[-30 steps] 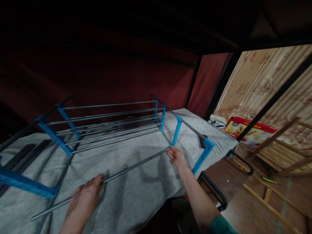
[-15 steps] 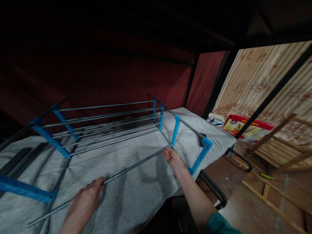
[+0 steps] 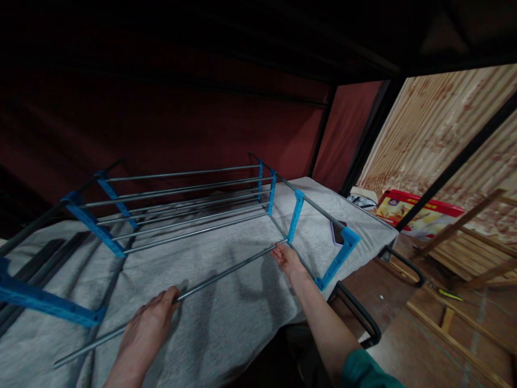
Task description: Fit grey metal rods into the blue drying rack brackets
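A loose grey metal rod (image 3: pixel 226 273) runs slantwise over the bed, held by both hands. My left hand (image 3: pixel 151 323) is wrapped round its left part, and its free end sticks out at the lower left. With closed fingers, my right hand (image 3: pixel 286 256) grips the rod close to its right end, which touches the foot of a blue plastic bracket (image 3: pixel 296 215). Behind the hands stands a rack (image 3: pixel 197 217) of several parallel rods between blue brackets. The front left bracket (image 3: pixel 52 304) and the front right bracket (image 3: pixel 340 258) have no rod between them.
The rack rests on a grey blanket (image 3: pixel 363 210). A phone (image 3: pixel 336 233) lies behind the front right bracket. Dark flat bars (image 3: pixel 44 264) lie at the left. Black bed rails (image 3: pixel 357 310) edge the right side. On the floor are a red box (image 3: pixel 420 210) and wooden frames (image 3: pixel 464 253).
The view has shifted slightly, so the rack and hands appear a little farther right. Both hands keep their grip on the rod, its right end still at the bracket.
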The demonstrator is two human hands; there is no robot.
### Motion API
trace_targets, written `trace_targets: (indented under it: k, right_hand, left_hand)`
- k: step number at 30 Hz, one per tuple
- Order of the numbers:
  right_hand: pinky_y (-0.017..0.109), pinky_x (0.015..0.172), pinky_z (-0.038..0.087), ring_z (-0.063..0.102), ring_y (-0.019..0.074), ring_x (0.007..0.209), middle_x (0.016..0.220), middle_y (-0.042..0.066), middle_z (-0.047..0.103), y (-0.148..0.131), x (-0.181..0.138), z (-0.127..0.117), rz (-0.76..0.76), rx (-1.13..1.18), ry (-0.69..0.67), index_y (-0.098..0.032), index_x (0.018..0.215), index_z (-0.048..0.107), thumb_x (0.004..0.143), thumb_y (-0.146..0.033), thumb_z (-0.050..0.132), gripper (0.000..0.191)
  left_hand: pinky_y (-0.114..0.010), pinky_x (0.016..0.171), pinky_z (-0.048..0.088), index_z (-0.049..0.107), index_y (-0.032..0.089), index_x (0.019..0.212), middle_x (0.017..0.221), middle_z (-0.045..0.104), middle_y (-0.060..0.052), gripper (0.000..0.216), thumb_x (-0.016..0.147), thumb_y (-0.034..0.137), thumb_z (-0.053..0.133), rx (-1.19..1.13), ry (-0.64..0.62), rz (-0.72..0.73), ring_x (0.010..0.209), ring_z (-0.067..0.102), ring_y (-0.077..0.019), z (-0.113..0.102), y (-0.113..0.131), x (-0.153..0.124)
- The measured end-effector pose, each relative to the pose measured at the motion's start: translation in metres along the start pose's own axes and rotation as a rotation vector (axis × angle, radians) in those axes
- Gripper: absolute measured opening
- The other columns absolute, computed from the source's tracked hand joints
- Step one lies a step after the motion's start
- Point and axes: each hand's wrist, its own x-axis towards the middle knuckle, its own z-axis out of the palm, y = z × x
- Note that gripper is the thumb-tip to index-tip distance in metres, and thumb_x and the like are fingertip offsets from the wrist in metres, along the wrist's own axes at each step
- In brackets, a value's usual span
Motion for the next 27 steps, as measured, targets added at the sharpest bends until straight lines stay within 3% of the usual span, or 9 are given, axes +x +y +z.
trace_targets:
  k: [8,20,27]
  right_hand:
    - [0.023,0.061,0.055,0.062,0.0107,0.057,0.060,-0.001,0.064,0.001,0.002,0.005,0.005,-0.008,0.023,-0.020,0.067,0.054,0.077,-0.009,0.057,0.015]
    - [0.024,0.062,0.055,0.059,0.0099,0.054,0.057,-0.002,0.061,0.005,0.003,0.006,-0.002,-0.008,0.004,-0.019,0.064,0.053,0.076,-0.009,0.057,0.016]
    - [0.026,0.063,0.056,0.061,0.0117,0.057,0.057,-0.002,0.062,0.009,0.000,0.007,-0.007,0.014,-0.023,-0.020,0.065,0.054,0.074,-0.009,0.057,0.015]
  left_hand:
    - [-0.034,0.081,0.047,0.059,0.019,0.107,0.103,0.070,-0.010,0.038,0.093,0.029,0.025,0.017,0.059,0.038,0.090,0.067,-0.0231,0.000,0.000,0.002]
    - [-0.034,0.082,0.050,0.061,0.020,0.103,0.101,0.071,-0.010,0.031,0.090,0.034,0.036,-0.178,0.167,0.127,0.090,0.067,-0.0231,0.024,-0.023,0.015]
    - [-0.032,0.077,0.049,0.059,0.021,0.095,0.093,0.070,-0.008,0.026,0.089,0.033,0.036,-0.159,0.152,0.103,0.083,0.066,-0.0216,0.014,-0.022,0.012]
